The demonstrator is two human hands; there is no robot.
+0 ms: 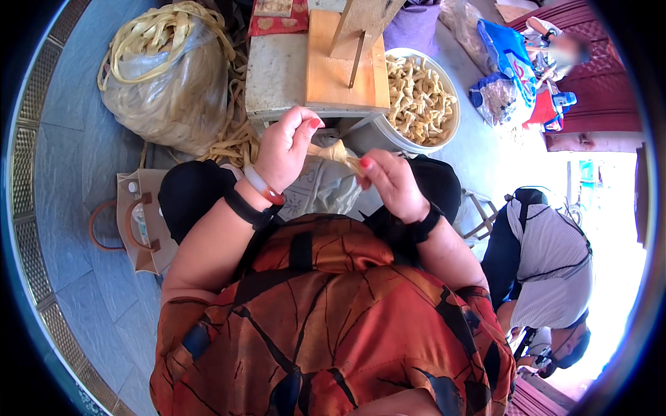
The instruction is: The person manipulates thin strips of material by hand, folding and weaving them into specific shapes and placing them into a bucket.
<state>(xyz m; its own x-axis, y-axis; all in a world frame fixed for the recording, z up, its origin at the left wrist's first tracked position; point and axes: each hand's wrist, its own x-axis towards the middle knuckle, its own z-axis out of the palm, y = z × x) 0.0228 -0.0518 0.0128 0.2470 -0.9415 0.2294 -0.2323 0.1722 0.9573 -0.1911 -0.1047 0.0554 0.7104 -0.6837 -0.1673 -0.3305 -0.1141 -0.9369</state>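
Observation:
A knotted pale-tan strip [334, 151] is stretched sideways between my hands above my lap. My left hand [284, 142] is closed on its left end, fingers curled and thumb on top. My right hand [392, 184] pinches the twisted right end. Just beyond them stands a low worn table [277, 69], carrying a wooden board [322, 83] with an upright block [357, 24] and a thin metal rod. Beside it, a white bucket [446, 107] holds several similar tan knotted pieces.
A plastic bag of long tan strips [166, 97] lies at the back left, above a beige handbag [159, 249]. A pale cloth [319, 194] lies below my hands. One person [548, 256] bends at my right, another [541, 55] is farther back near colourful bags [506, 55].

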